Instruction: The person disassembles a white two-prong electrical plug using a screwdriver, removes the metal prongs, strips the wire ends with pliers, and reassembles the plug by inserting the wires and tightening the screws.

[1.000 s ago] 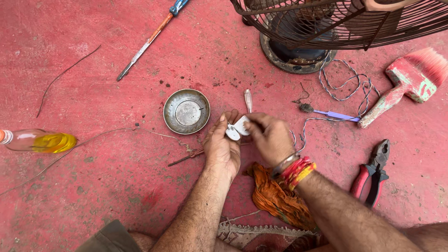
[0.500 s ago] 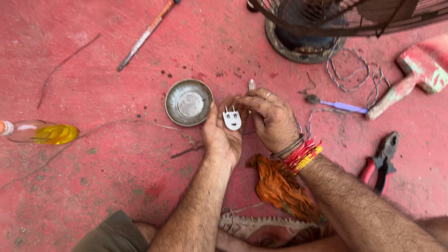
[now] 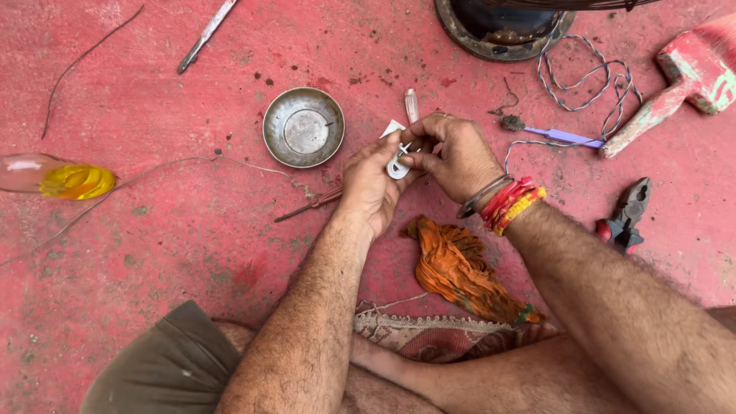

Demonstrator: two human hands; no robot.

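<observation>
1. The left hand [image 3: 373,180] and the right hand [image 3: 456,157] meet above the red floor [image 3: 192,253]; between their fingertips they pinch a small white plug part [image 3: 398,165], the left gripping it from the near side, the right closing on it from the far side.
2. The plug part sits right at the meeting point of both hands, lifted off the floor, partly hidden by fingers.
3. Red and yellow bangles [image 3: 514,203] circle the right wrist.
4. Just beyond the left hand stands a round metal bowl [image 3: 303,127]; a small pale stick [image 3: 412,105] lies just past the fingertips.
5. An orange cloth [image 3: 460,272] lies on the floor below the hands, between the forearms.
6. A thin red-handled tool [image 3: 310,207] lies beside the left wrist.
7. To the right are red-handled pliers [image 3: 625,217], a purple-handled tool [image 3: 563,137], twisted wire [image 3: 590,77] and a red brush [image 3: 682,77].
8. Far left lies a bottle with yellow liquid [image 3: 57,178]; a screwdriver [image 3: 205,34] rests at the top.
</observation>
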